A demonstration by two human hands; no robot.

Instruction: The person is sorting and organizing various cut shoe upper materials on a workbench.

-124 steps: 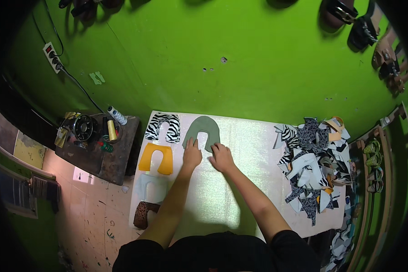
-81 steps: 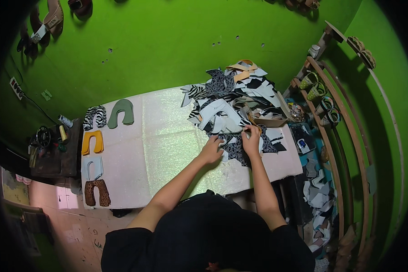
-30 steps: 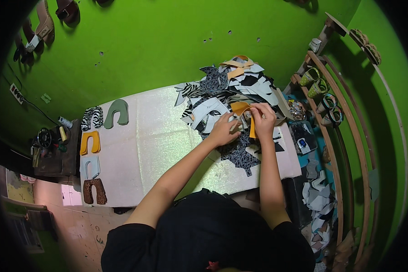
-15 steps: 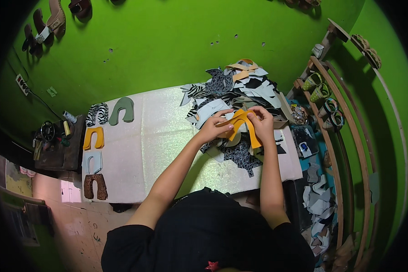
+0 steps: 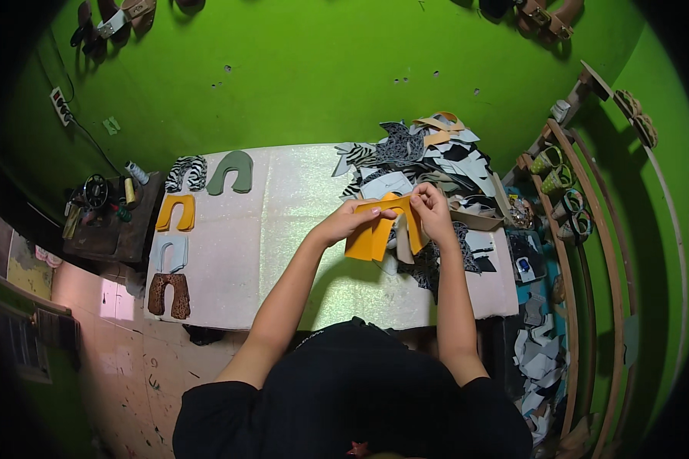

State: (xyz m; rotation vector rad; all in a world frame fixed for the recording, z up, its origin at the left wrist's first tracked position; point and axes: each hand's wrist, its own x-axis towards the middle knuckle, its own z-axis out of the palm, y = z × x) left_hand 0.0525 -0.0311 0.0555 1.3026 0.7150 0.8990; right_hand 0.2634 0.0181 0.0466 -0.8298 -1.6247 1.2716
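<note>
Held up over the table, yellow-orange U-shaped cut pieces (image 5: pixel 366 243) of leather-like sheet hang between my hands. My left hand (image 5: pixel 350 219) pinches them at the left, thumb on top. At the right side, the fingers of my right hand (image 5: pixel 432 216) are closed on the curved edge. A greyish strip (image 5: pixel 404 241) hangs among them; whether I hold it too is unclear. Behind is a heap of mixed offcuts (image 5: pixel 455 164). Along the table's left lie U-shaped stacks: zebra-striped (image 5: pixel 184 176), green (image 5: pixel 232 173), yellow (image 5: pixel 176 213), white (image 5: pixel 170 254) and brown patterned (image 5: pixel 168 296).
The pale, shiny-topped table (image 5: pixel 230 252) stands against a green wall. A dark side stand (image 5: pixel 115 237) with thread spools is on the left. At right are a wooden rack (image 5: pixel 578 252) with sandals (image 5: pixel 551 172) and a pile of scraps (image 5: pixel 536 352) low down.
My view has shifted, so the table sits further right. The yellow pieces have come lower and nearer me, and they now hang spread out, with my left hand turned over their left part.
</note>
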